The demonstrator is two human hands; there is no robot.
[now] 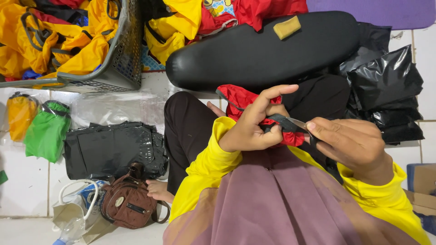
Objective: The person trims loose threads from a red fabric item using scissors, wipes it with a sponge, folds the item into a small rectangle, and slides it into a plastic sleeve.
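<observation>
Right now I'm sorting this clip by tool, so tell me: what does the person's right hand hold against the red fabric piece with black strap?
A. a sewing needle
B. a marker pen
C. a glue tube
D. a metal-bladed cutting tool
D: the right hand grips a metal-bladed cutting tool, its blade pointing at the red fabric piece with black strap pinched by the left hand.

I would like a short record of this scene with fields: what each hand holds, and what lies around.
left hand: left hand pinches a black strap on a red fabric piece
right hand: right hand holds a small blade against the strap
in front: long black cushion with a tan block on it
left side: grey basket of yellow fabric, green pouch, brown bag
right side: black plastic packets
</observation>
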